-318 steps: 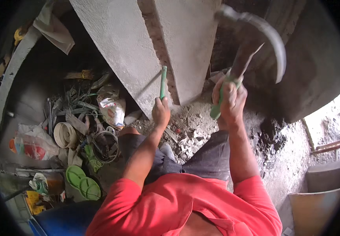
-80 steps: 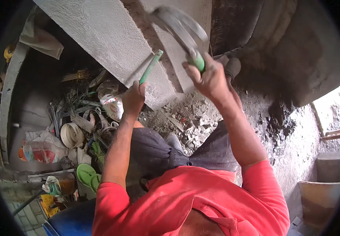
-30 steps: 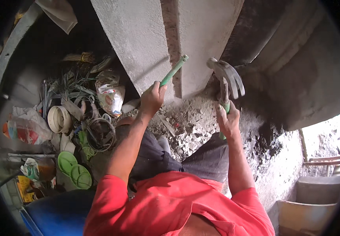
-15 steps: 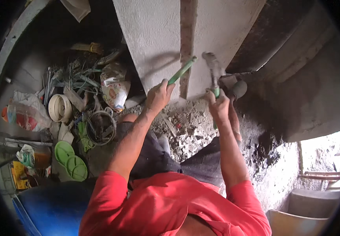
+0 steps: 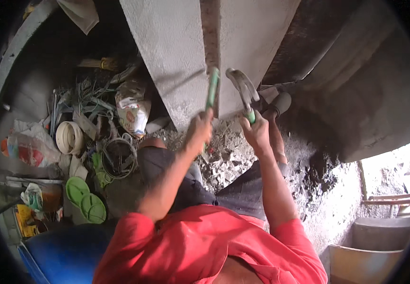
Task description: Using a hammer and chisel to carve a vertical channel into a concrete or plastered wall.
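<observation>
A slim green rod (image 5: 213, 87) stands nearly upright in the closed fist of my left hand (image 5: 199, 130); its kind does not show clearly. Its upper end overlaps the brownish groove (image 5: 210, 33) in the white wall (image 5: 167, 42), but contact cannot be judged. My right hand (image 5: 258, 135) is wrapped round the green handle of a claw hammer (image 5: 245, 90). The hammer's grey head points up and to the left, a short way right of the rod. My left hand and forearm are slightly blurred.
Broken rubble (image 5: 224, 163) covers the floor between my knees. To the left lie a printed sack (image 5: 135, 113), a cream-coloured ring-shaped container (image 5: 69, 137), a round wire-rimmed basket (image 5: 119, 158) and green plastic lids (image 5: 92, 207). A blue surface (image 5: 65, 251) is nearby; a rounded grey object (image 5: 280, 104) is right.
My left hand has shifted right and slightly down, turning the green rod more upright. The hammer has tilted left, and the view has shifted a little.
</observation>
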Demonstrator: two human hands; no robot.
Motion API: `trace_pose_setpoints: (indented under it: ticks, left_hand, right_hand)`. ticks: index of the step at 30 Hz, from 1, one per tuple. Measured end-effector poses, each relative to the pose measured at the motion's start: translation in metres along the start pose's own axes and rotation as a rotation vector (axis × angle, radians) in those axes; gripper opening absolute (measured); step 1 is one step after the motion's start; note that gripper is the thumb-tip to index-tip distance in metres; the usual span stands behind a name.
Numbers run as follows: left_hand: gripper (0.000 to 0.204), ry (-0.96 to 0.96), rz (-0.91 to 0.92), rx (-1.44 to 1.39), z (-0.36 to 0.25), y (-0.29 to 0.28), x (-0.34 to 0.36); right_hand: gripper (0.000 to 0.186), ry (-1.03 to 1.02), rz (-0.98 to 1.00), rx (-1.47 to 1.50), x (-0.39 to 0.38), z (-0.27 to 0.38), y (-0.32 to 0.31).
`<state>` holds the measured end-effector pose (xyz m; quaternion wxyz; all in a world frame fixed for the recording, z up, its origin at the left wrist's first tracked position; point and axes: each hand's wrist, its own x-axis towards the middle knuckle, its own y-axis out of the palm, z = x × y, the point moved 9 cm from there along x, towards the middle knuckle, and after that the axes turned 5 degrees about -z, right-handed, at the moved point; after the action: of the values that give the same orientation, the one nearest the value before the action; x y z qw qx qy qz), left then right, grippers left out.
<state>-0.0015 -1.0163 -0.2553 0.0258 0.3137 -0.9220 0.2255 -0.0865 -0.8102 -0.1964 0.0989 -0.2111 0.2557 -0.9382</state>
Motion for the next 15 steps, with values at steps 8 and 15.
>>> trace_pose_setpoints:
  ticks: [8, 15]
  left_hand:
    - [0.054, -0.003, -0.112, -0.029, -0.017, -0.026, 0.008]
    - [0.053, -0.070, -0.103, -0.085, 0.002, -0.011, 0.032]
  right_hand:
    - [0.051, 0.174, 0.041, 0.301, -0.028, -0.035, -0.026]
    - [0.050, 0.085, 0.077, 0.274, -0.017, 0.017, -0.040]
